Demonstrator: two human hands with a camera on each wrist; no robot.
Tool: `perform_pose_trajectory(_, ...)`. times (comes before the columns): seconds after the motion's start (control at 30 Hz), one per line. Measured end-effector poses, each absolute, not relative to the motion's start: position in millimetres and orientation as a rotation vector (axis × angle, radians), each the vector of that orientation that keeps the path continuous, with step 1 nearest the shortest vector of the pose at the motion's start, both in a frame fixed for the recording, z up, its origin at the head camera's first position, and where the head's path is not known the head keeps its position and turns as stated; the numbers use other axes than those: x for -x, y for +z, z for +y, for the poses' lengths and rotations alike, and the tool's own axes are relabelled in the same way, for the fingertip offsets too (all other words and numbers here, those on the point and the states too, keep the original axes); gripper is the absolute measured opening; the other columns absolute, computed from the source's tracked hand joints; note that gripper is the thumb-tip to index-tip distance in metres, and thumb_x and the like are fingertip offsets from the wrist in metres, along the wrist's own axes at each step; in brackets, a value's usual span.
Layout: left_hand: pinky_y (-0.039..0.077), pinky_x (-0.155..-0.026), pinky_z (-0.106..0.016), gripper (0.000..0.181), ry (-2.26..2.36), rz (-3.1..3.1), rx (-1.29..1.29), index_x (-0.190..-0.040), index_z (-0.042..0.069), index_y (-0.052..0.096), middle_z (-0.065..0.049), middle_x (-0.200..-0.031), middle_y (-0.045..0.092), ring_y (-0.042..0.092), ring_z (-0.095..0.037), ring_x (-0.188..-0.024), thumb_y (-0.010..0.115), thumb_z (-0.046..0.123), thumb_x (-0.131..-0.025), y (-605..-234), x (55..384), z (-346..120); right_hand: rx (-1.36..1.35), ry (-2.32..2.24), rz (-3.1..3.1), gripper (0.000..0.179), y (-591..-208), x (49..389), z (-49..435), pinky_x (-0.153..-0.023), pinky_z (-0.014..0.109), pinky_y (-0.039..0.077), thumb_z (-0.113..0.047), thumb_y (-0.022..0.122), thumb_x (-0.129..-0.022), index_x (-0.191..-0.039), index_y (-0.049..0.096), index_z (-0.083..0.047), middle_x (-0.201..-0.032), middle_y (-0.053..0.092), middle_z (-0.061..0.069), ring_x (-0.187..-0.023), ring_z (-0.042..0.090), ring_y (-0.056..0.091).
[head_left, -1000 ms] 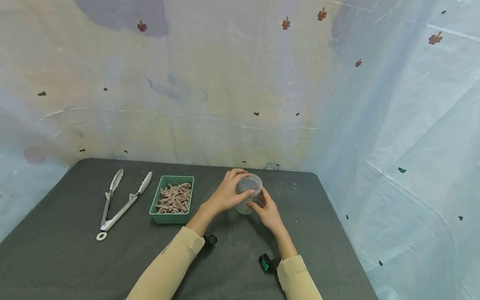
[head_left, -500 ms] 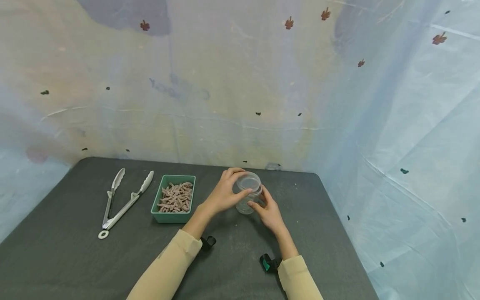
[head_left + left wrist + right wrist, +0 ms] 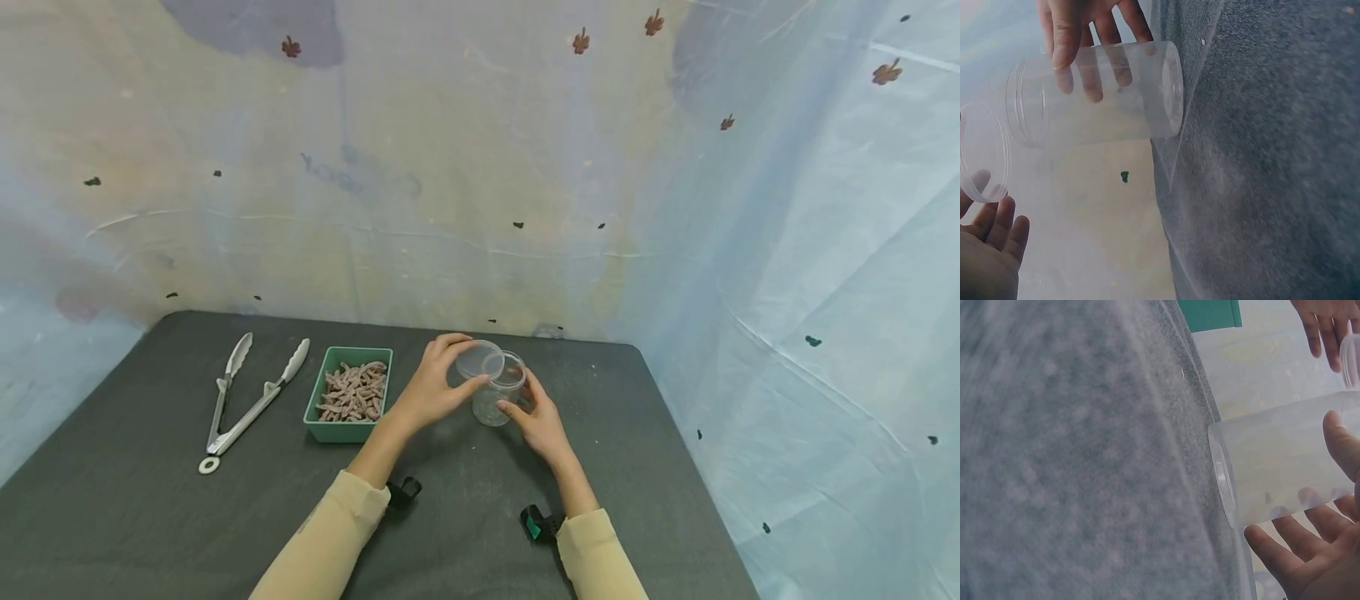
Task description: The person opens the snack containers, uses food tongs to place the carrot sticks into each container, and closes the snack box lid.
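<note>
Lid (image 3: pixel 477 358), pinched by the left hand (image 3: pixel 433 382), has shifted to ten o'clock of the jar (image 3: pixel 491 410), probably light and slick, best held mid-side where the right hand (image 3: pixel 543 423) grips.

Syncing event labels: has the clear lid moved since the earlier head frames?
Yes: the clear lid, held in the left hand, has shifted left off the mouth of the jar, closer to the stationary green tray.
</note>
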State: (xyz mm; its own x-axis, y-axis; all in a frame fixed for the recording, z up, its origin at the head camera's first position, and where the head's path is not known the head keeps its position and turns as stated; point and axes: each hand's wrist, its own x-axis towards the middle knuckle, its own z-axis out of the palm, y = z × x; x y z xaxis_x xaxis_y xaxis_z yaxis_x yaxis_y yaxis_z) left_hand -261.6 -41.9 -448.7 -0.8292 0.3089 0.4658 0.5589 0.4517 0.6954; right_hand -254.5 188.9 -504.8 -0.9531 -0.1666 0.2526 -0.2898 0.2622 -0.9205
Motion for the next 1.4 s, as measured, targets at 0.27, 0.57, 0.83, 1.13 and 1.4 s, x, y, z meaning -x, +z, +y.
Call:
perform_pose_trajectory(0.27, 0.046, -0.105, -0.058, 0.059, -1.310, -2.428, 0.694, -0.147, 0.010, 0.057, -0.011, -0.150, 0.045, 0.041, -0.034, -0.140, 0.078, 0.033, -0.097, -450, 254, -56, -0.420, 1.808, -2.406, 0.073, -504, 254, 189, -0.111, 0.058, 0.044, -0.007, 0.077, -0.094, -0.158, 0.041, -0.008, -0.154, 0.051, 0.017, -0.142, 0.040, 0.049)
perform_pose_trajectory(0.57, 0.045, -0.107, -0.060, 0.062, -1.179, -2.576, 0.587, -0.147, 0.010, 0.057, -0.014, -0.150, 0.047, 0.045, -0.036, -0.140, 0.078, 0.039, -0.096, -451, 243, -74, -0.411, 1.803, -2.421, 0.071, -503, 255, 188, -0.110, 0.056, 0.046, -0.009, 0.077, -0.095, -0.157, 0.043, -0.009, -0.154, 0.051, 0.016, -0.142, 0.039, 0.049)
perform_pose_trajectory(0.83, 0.046, -0.108, -0.057, 0.063, -1.059, -2.736, 0.638, -0.146, 0.009, 0.059, -0.013, -0.151, 0.050, 0.049, -0.036, -0.139, 0.079, 0.040, -0.095, -454, 238, -81, -0.411, 1.777, -2.445, 0.074, -503, 255, 190, -0.109, 0.059, 0.045, -0.011, 0.078, -0.095, -0.159, 0.041, -0.011, -0.155, 0.050, 0.016, -0.143, 0.040, 0.048)
perform_pose_trajectory(1.13, 0.052, -0.103, -0.052, 0.062, -1.016, -2.915, 0.715, -0.143, 0.010, 0.062, -0.011, -0.150, 0.052, 0.057, -0.032, -0.133, 0.081, 0.040, -0.092, -461, 236, -78, -0.414, 1.743, -2.471, 0.076, -502, 253, 190, -0.108, 0.059, 0.047, -0.011, 0.077, -0.095, -0.160, 0.038, -0.008, -0.156, 0.049, 0.016, -0.142, 0.039, 0.049)
perform_pose_trajectory(1.4, 0.057, -0.092, -0.046, 0.058, -0.865, -3.024, 0.748, -0.137, 0.013, 0.065, -0.008, -0.145, 0.056, 0.064, -0.027, -0.121, 0.086, 0.037, -0.088, -467, 241, -71, -0.433, 1.766, -2.463, 0.075, -502, 252, 192, -0.109, 0.059, 0.046, -0.011, 0.077, -0.095, -0.160, 0.038, -0.009, -0.156, 0.049, 0.016, -0.141, 0.038, 0.050)
